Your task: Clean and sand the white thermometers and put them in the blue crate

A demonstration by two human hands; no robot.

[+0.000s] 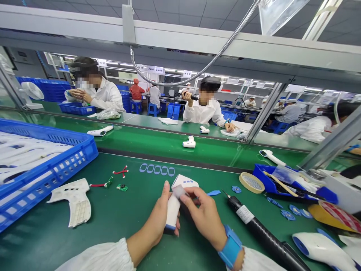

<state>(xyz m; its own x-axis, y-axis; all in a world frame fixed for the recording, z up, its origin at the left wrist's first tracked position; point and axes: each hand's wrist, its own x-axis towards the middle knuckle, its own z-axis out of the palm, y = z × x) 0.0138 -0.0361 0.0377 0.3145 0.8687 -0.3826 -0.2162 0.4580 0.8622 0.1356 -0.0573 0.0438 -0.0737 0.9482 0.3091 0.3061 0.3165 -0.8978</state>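
Infrared thermometer body [172, 210], low in the frame's centre, long axis tilted up toward the far side, its handle wrapped by the closed left hand [159, 214], its head nearer the right hand [201, 214], pinching a small grey film [179, 191] against it.

We see a white thermometer housing [172, 210] with blue trim, a green worktop [84, 244], a blue latticed crate [67, 165], a blue wrist strap [230, 246], and red-and-white striped tape [341, 216].
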